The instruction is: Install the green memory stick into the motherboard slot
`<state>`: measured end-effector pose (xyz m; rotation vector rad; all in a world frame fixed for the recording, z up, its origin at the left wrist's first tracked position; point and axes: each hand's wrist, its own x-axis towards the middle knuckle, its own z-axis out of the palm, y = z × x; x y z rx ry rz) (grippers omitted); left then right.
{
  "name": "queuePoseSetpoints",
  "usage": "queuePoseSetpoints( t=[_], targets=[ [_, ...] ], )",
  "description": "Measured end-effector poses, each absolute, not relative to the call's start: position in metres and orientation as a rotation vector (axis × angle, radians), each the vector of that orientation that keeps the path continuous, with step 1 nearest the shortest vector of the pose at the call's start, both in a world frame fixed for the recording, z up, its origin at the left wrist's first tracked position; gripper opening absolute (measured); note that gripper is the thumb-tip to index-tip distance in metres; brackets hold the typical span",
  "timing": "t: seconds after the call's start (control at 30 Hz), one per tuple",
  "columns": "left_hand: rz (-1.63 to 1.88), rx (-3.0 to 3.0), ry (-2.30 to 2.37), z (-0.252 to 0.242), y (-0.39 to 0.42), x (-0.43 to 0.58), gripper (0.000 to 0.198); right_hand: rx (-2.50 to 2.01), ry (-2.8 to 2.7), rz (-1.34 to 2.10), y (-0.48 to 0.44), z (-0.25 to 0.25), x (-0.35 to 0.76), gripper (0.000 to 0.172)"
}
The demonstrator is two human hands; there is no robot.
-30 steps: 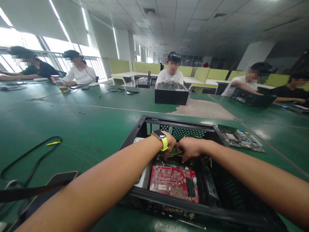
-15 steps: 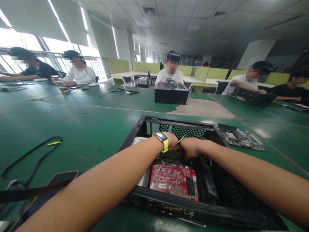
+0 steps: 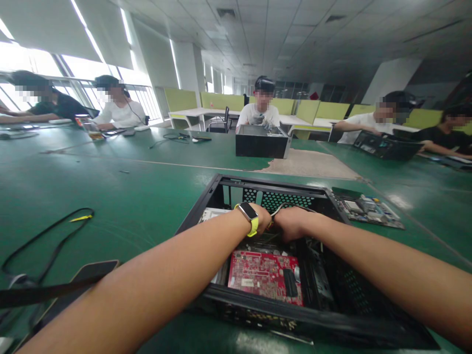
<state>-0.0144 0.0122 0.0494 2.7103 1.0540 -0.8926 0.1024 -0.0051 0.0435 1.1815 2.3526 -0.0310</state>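
Both my hands reach into an open black computer case (image 3: 197, 205) lying on the green table. My left hand (image 3: 261, 216), with a yellow-strapped watch (image 3: 248, 211) at the wrist, is closed with its fingers pointing down. Close against it on the right, my right hand (image 3: 291, 222) is closed too. Thin cables (image 3: 273, 215), grey and some yellowish, run between the fingers of both hands; the fingertips are mostly hidden. Nearer to me in the case sits a red graphics card (image 3: 263, 278) with a black component. A silver metal part (image 3: 214, 213) lies at the case's left side.
A removed motherboard (image 3: 372, 209) lies right of the case. A phone (image 3: 79, 282) and a black cable (image 3: 47, 233) with a yellow tag are on the left. Across the table, a person (image 3: 258, 114) works at another case (image 3: 261, 143); several others sit on both sides.
My hands stay almost in the same place inside the case, with only slight shifts. At the far right, a co-worker's arm has moved at their case.
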Motion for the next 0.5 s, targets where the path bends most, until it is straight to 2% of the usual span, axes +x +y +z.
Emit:
queuePoseSetpoints(
  t=[0.13,0.5],
  targets=[
    [-0.965,2.702,1.049,0.063,0.003,-0.015,0.046,1.191,2.34,-0.041,-0.004,0.044,0.103,0.045],
    [-0.88,2.749,1.031,0.053,0.006,-0.016,0.033,1.216,2.335,-0.071,-0.006,0.047,0.102,0.046]
  ],
)
